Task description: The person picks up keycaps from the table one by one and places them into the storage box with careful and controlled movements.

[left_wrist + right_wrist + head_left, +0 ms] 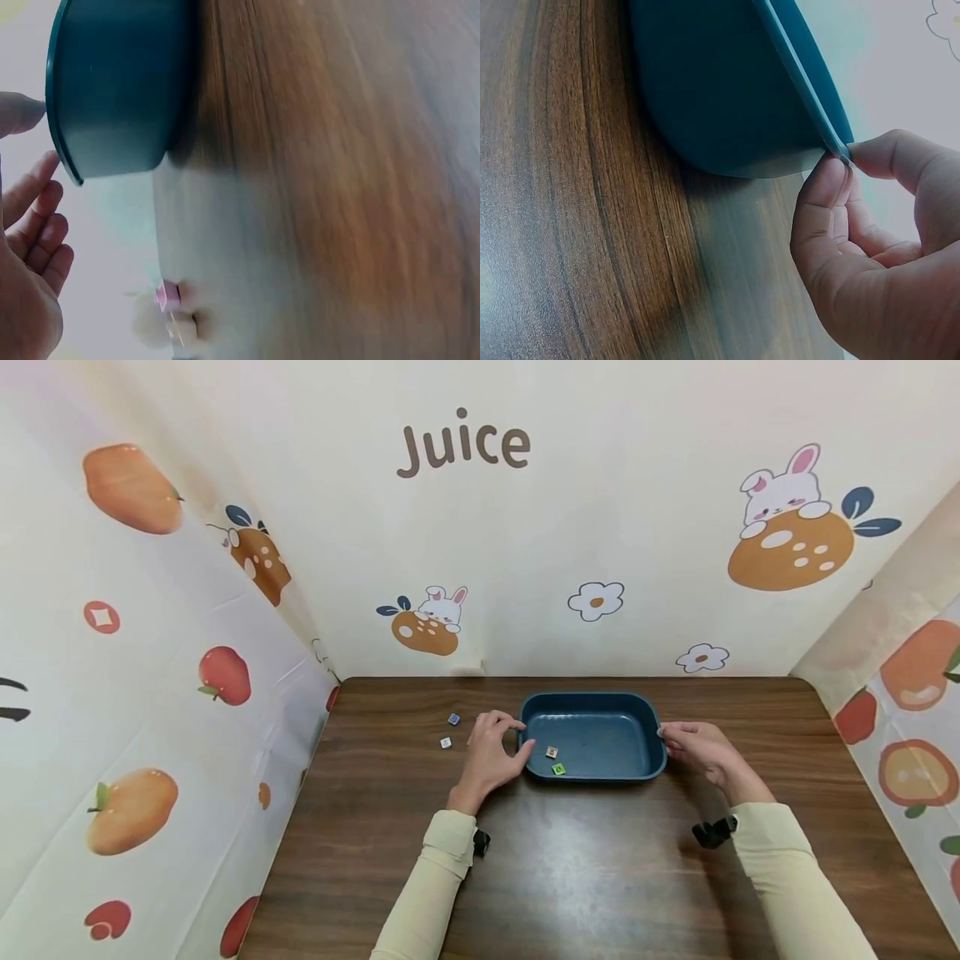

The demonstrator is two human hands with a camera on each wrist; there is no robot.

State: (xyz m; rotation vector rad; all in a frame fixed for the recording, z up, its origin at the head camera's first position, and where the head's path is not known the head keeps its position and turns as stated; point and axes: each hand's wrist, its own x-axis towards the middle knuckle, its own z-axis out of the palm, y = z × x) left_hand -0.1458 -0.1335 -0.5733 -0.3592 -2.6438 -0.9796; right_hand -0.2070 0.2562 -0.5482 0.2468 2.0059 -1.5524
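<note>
A dark blue rectangular dish (592,778) with rounded corners stands on the table. At its right end, my right hand (697,747) pinches the rim between thumb and fingers; the right wrist view shows this pinch on the dish (727,97) closely. My left hand (491,752) is at the left end, thumb and forefinger spread apart with their tips right at the rim. Inside the dish lie a small orange-marked cube (552,752) and a green cube (558,769). Beyond the left hand, a pink cube (168,295) and a beige cube (182,328) sit on the table.
Left of the dish are a small blue cube (453,719) and a white cube (446,743). The brown wood-grain table (570,877) ends at a printed back wall (525,543), with printed sheets on both sides. A dark device is strapped to each wrist.
</note>
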